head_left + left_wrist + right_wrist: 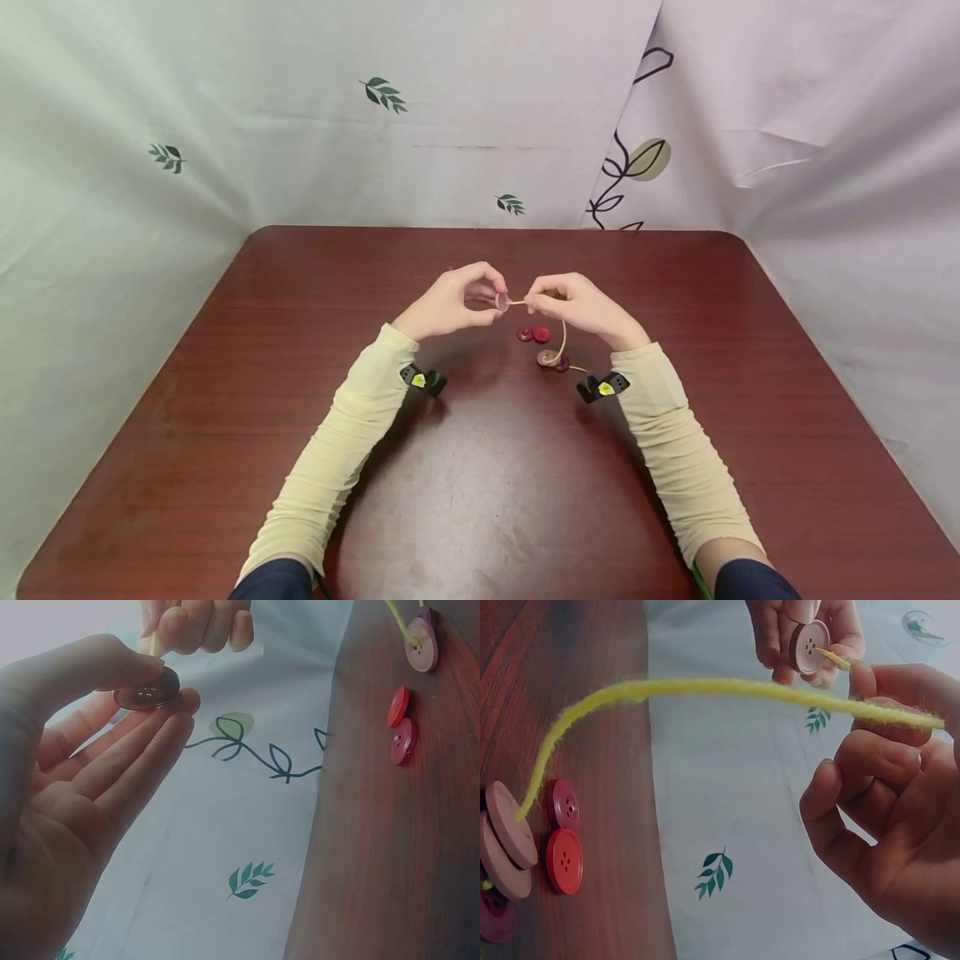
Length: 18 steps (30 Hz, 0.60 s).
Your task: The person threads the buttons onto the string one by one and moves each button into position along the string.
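Observation:
My left hand (459, 302) pinches a round pinkish-brown button (811, 646) between thumb and fingers, above the table. Its face with several small holes is turned toward my right hand (581, 304). Between thumb and forefinger the right hand pinches a yellow string (705, 687) near its end, and the tip meets the button's face at the holes. From that hand the string curves down to threaded buttons on the table, among them pinkish-brown buttons (510, 825) and a dark purple button (496, 915).
Beside the threaded buttons lie a loose red button (565, 861) and a loose maroon button (562, 804). The reddish-brown table (225, 400) reaches back to a white cloth (315, 150) with leaf prints, which hangs around its far and side edges.

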Each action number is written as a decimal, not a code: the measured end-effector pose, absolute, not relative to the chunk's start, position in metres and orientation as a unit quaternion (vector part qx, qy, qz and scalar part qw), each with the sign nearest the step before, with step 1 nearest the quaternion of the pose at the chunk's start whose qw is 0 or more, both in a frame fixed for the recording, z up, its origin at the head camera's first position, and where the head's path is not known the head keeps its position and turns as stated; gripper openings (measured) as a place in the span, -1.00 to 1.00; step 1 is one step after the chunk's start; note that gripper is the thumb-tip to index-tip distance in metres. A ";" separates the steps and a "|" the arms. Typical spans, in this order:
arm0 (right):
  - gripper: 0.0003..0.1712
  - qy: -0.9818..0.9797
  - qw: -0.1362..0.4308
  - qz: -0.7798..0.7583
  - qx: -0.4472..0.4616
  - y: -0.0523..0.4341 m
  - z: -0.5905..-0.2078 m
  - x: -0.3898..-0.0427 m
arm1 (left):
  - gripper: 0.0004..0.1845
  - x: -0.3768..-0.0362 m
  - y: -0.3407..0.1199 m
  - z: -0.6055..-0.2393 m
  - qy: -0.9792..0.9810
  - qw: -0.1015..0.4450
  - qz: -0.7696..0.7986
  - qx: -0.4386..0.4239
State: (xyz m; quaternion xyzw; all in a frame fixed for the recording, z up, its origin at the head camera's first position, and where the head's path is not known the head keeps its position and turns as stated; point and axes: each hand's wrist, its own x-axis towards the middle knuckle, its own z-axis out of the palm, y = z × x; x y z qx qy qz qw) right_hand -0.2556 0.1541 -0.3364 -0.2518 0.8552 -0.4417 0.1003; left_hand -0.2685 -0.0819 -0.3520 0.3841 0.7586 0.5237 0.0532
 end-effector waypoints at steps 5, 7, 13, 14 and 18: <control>-0.78 0.855 0.100 -0.442 -0.252 0.152 -0.337 -0.255 | -0.70 -0.268 -0.082 -0.352 0.757 0.050 0.525 0.386; -0.79 0.855 0.099 -0.442 -0.253 0.152 -0.338 -0.256 | -0.70 -0.269 -0.082 -0.352 0.757 0.048 0.523 0.388; -0.81 0.854 0.101 -0.441 -0.257 0.152 -0.338 -0.256 | -0.70 -0.269 -0.081 -0.353 0.755 0.053 0.525 0.391; -0.81 0.854 0.101 -0.441 -0.257 0.152 -0.339 -0.256 | -0.70 -0.268 -0.081 -0.353 0.754 0.054 0.525 0.391; -0.79 0.856 0.096 -0.442 -0.252 0.152 -0.340 -0.257 | -0.71 -0.268 -0.080 -0.353 0.758 0.054 0.522 0.389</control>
